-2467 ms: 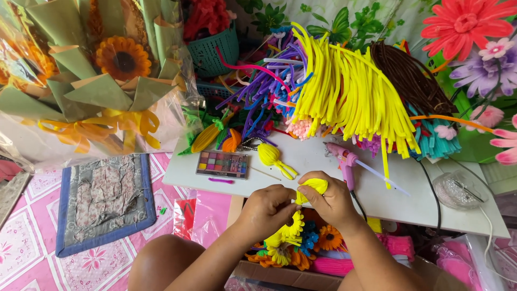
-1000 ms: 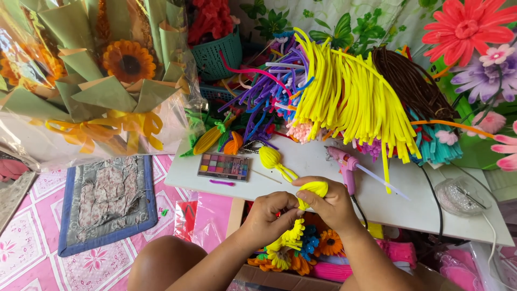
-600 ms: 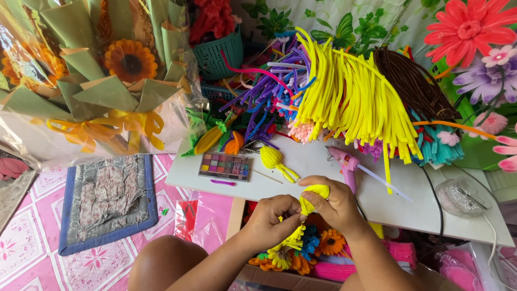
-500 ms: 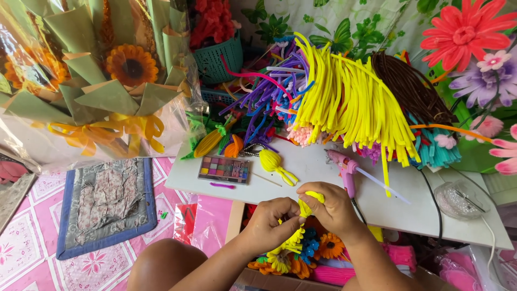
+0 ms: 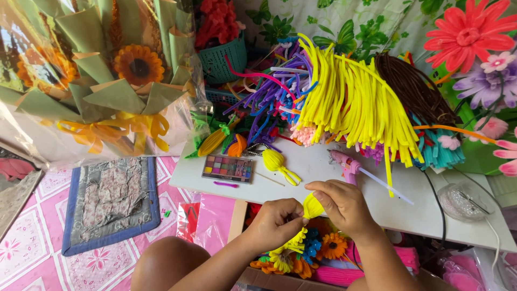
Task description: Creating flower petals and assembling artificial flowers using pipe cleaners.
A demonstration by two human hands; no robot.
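My left hand (image 5: 278, 221) and my right hand (image 5: 344, 207) meet over the front edge of a low white table (image 5: 398, 202), both pinching a small yellow pipe-cleaner flower piece (image 5: 312, 206). A curled yellow strand hangs from it below my left hand. A finished yellow pipe-cleaner bud (image 5: 275, 160) lies on the table just beyond my hands. Under my hands sits a box of made flowers (image 5: 315, 250) in yellow, orange and blue.
A big pile of pipe cleaners (image 5: 350, 102), yellow, purple and brown, covers the table's back. A pink glue gun (image 5: 347, 161), a colour palette (image 5: 228, 168) and a clear lidded dish (image 5: 466, 200) lie on it. A wrapped sunflower bouquet (image 5: 116, 81) stands left, a quilted mat (image 5: 110, 202) below it.
My hands stayed at the table's front edge, turning and pinching the yellow piece; the right hand shifted slightly over it. Everything else stayed put.
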